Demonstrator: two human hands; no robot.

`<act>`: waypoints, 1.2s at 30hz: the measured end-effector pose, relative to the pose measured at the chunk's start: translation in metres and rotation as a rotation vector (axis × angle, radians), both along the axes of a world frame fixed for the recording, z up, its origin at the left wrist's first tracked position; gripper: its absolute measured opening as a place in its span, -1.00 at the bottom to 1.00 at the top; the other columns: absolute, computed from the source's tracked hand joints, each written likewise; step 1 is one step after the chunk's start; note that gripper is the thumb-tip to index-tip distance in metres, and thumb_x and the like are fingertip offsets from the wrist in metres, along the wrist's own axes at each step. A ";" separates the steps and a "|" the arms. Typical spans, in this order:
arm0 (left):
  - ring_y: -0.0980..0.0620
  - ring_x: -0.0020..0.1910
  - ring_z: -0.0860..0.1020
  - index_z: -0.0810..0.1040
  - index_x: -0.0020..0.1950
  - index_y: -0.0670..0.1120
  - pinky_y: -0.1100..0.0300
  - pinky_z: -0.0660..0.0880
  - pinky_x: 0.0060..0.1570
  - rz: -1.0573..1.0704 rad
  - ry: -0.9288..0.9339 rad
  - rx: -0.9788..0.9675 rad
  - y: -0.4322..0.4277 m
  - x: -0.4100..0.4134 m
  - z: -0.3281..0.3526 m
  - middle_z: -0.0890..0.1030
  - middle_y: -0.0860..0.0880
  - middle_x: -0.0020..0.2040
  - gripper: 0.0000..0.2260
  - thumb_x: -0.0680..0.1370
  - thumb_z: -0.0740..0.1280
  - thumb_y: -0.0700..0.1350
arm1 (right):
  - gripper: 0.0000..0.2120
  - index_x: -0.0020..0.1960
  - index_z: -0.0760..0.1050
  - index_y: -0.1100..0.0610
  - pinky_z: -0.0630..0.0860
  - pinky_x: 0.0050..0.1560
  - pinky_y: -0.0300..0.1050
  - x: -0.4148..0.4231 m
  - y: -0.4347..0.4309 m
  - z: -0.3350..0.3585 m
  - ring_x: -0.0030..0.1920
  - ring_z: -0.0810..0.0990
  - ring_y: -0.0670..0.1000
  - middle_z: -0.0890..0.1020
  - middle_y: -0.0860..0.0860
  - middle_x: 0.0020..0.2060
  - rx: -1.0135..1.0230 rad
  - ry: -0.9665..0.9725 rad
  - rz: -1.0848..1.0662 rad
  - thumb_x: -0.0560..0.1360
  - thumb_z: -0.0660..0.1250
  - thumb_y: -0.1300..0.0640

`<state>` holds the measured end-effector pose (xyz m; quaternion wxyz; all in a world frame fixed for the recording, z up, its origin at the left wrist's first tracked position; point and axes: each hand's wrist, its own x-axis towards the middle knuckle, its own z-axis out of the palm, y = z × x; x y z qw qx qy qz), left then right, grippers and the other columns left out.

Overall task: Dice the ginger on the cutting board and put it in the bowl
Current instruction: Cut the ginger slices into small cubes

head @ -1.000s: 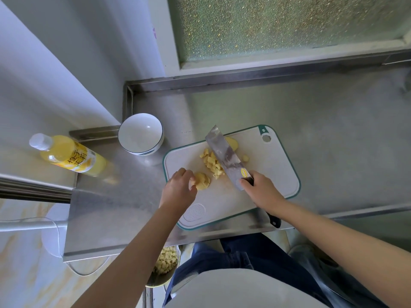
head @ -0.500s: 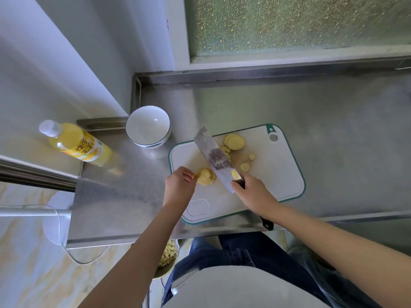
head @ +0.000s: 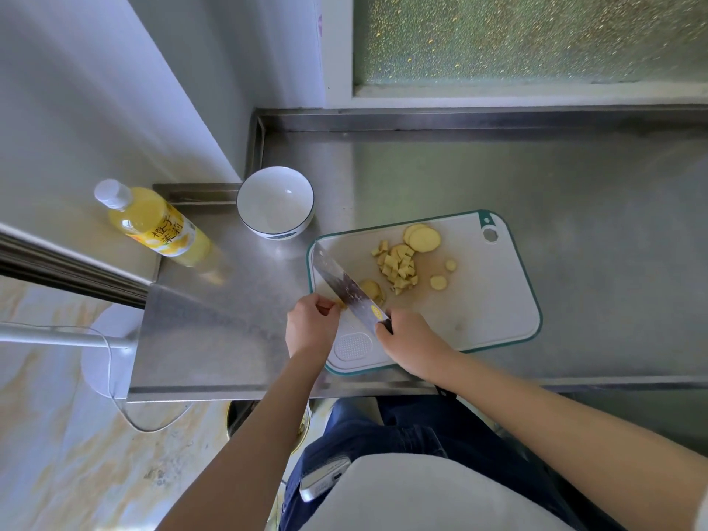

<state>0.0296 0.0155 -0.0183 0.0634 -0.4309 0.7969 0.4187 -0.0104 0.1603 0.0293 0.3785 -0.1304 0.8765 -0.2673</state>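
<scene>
A white cutting board (head: 479, 312) with a green rim lies on the steel counter. On it sit a pile of diced ginger (head: 398, 268), round ginger slices (head: 423, 237) at the far edge and two small slices (head: 438, 282). My right hand (head: 412, 341) grips the handle of a cleaver (head: 344, 287), whose blade runs toward the board's left corner. A ginger piece (head: 371, 290) lies right of the blade, partly hidden by it. My left hand (head: 312, 327) pinches ginger at the blade's left side. The empty white bowl (head: 275, 201) stands left of the board.
A yellow drink bottle (head: 153, 222) lies on a ledge left of the bowl. The steel counter (head: 574, 208) stretches to the right, with a raised rim at the back under a frosted window. Below the counter's front edge a container is partly visible between my arms.
The cleaver has swung left off the diced pile, which now lies uncovered right of the blade. My left hand stays at the ginger piece by the blade.
</scene>
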 end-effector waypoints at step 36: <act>-0.02 -0.13 0.50 0.58 0.09 0.02 0.07 0.51 -0.08 -0.596 0.070 -0.140 -0.023 -0.009 -0.002 0.38 0.01 -0.03 -0.82 0.51 0.34 -0.14 | -0.76 -0.29 0.21 0.12 0.16 -0.43 -0.19 -0.002 0.012 0.004 -0.45 0.25 -0.04 0.30 -0.01 -0.45 -0.070 -0.001 -0.197 0.54 0.14 0.13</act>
